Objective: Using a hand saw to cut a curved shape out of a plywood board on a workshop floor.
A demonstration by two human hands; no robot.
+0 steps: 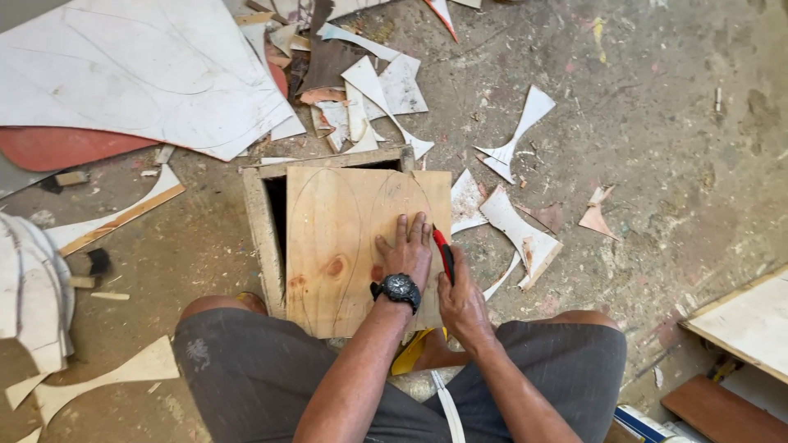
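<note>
Left hand (405, 250) flat, fingers spread, pinning plywood sheet (345, 246) atop wooden box (261, 221). Right hand (460, 299) closed on red-handled knife (444, 254) at sheet's right edge. Best: firm pressure, blade following pencilled curve.

Left hand (405, 250) spread flat, right hand (460, 299) in closed grip

Dusty concrete floor (657, 107) is carrying scattered white laminate offcuts (517, 221), a large white sheet (148, 74) far left, and a wooden box (263, 221) centrally.
</note>
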